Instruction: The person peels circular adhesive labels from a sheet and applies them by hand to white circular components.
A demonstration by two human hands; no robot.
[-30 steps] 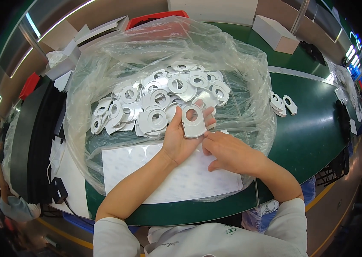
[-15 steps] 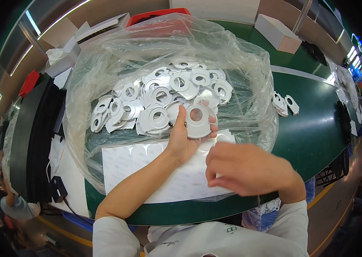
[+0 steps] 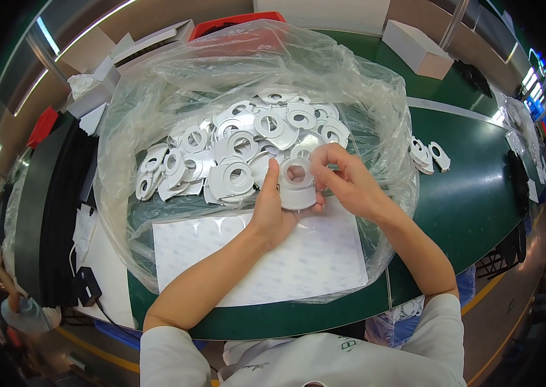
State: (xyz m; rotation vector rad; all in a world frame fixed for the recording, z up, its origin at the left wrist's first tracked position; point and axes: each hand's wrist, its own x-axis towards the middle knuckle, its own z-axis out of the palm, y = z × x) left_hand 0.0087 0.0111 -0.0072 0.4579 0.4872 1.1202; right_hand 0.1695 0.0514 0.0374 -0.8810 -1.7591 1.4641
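Note:
My left hand [image 3: 270, 216] is closed on a white plastic part [image 3: 298, 198], flat with a round hole, its thumb along the near left edge. At that part's upper right edge my right hand [image 3: 350, 184] has thumb and fingers drawn together in a pinch; whatever lies between the fingertips is hidden. Just beyond both hands spreads a heap of similar white parts [image 3: 224, 185] on a clear plastic bag [image 3: 118, 151]. Beneath my wrists lies a white sheet [image 3: 286, 274] with faint round outlines along its far edge.
A few more white parts [image 3: 439, 157] lie on the green table [image 3: 466, 193] at right. A white box [image 3: 418, 51] stands at the back right, a red bin [image 3: 237, 20] at the back. On the left is a small black box [image 3: 88, 285] with a cable. Another person's arm [image 3: 11, 290] shows far left.
My right hand has moved up and away from me, from above the sheet to the edge of the held part. My left hand keeps its hold almost in place.

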